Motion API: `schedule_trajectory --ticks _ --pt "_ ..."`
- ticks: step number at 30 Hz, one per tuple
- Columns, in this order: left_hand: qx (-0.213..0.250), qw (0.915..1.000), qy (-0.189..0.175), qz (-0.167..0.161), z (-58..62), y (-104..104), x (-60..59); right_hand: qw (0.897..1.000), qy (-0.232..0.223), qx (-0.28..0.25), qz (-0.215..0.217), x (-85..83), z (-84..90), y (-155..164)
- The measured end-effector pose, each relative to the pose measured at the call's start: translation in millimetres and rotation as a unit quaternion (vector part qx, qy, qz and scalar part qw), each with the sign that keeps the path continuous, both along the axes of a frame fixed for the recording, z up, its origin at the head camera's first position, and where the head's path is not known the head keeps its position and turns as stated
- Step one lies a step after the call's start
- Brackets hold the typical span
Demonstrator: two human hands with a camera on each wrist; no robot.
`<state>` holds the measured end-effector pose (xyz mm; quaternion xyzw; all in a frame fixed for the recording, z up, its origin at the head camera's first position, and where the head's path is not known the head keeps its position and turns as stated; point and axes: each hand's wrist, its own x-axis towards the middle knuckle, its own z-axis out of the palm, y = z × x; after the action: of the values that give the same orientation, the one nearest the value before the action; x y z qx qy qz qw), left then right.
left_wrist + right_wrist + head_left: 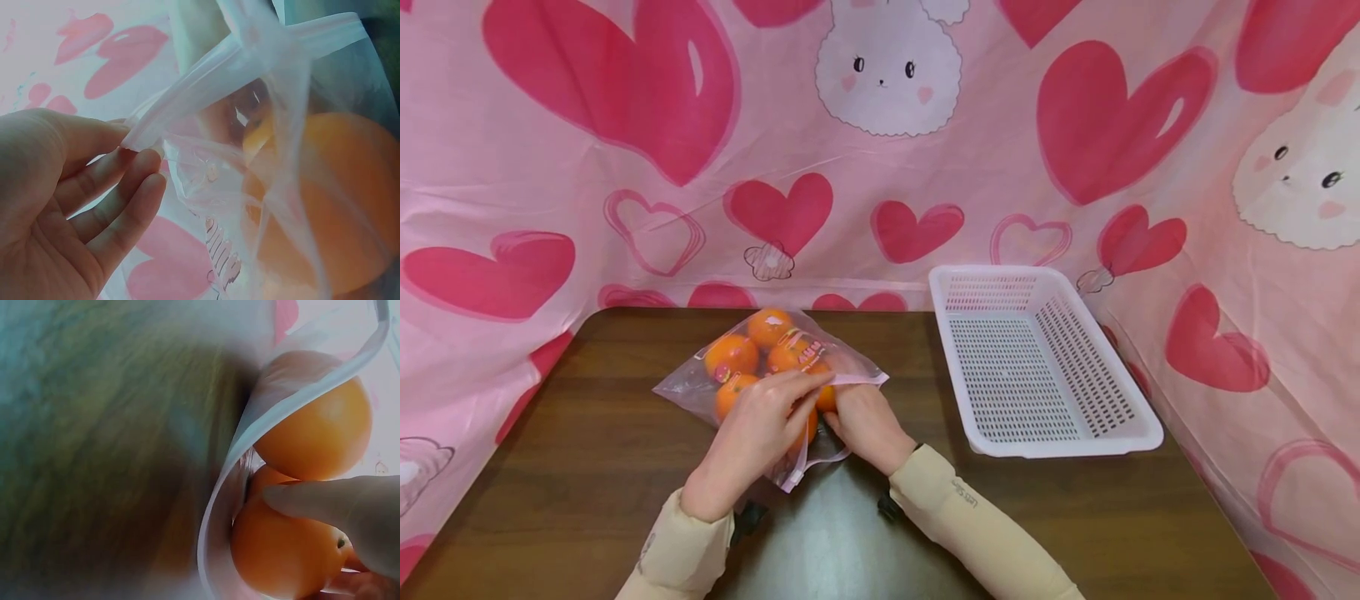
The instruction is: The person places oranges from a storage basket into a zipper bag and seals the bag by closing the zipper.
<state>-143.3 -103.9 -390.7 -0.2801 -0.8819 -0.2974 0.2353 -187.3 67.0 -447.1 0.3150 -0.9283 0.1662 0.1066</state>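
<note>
A clear zip bag (685,389) with pink print lies on the table, several oranges (732,357) inside it. My left hand (758,437) pinches the bag's open edge (206,81) between thumb and fingertips, lifting the mouth. Through that mouth my right hand (868,427) reaches into the bag. In the right wrist view its thumb (312,497) lies across one orange (281,550), with fingers curled at the fruit's far side. Another orange (319,431) sits just beside the gripped one. From the head view, the bag and left hand partly cover the right fingers.
To the right stands a white plastic basket (958,379) with slotted walls and nothing in it. Brown wooden table (587,467) lies under everything. A pink cloth (880,179) with hearts and rabbit faces hangs behind and at both sides.
</note>
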Motion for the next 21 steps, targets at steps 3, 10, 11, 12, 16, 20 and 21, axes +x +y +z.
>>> schedule_trajectory --ticks 3,10,11,12,16,20,21 --pt "-0.001 1.0 -0.003 0.002 -0.6 0.0 0.2 1.0 -0.006 -0.005 0.003 2.8 2.0 2.3" --pt "-0.003 0.9998 -0.016 0.007 -0.5 -0.9 1.6 1.0 0.007 0.025 0.016 26.1 15.0 17.1" --pt "-0.003 0.9998 -0.017 0.007 -0.5 -1.0 1.6 1.0 0.006 0.019 0.021 29.5 17.3 19.7" --pt "-0.004 0.9998 -0.018 0.007 -0.4 -1.0 1.6 1.0 0.007 0.013 0.025 32.5 19.5 22.4" --pt "-0.011 0.9998 -0.016 0.007 -0.3 -0.4 1.3 0.999 0.015 -0.011 0.039 41.1 26.3 32.0" --pt "-0.018 0.9997 -0.014 0.008 -1.3 0.6 1.5 0.999 0.014 -0.027 0.032 44.5 28.4 40.8" --pt "-0.02 0.9997 -0.015 0.008 -1.9 0.9 1.7 0.999 0.01 -0.033 0.029 44.6 28.2 42.9"
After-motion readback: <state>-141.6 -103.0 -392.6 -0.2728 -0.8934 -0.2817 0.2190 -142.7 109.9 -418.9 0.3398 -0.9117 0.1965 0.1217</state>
